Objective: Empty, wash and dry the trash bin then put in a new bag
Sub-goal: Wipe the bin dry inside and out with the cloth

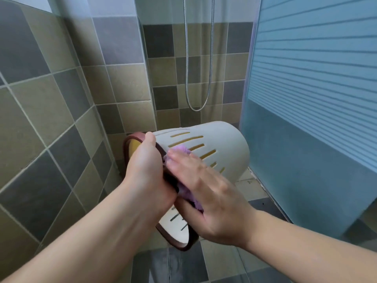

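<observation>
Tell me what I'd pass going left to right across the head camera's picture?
Tiled wall → left hand gripping the bin's dark rim → purple cloth → cream slotted bin → frosted shower door.

Left hand curled tight, right hand flat, fingers straight.

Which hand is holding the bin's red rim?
The left hand grips the trash bin's dark red rim. The right hand lies flat, pressing a purple cloth against its side.
</observation>
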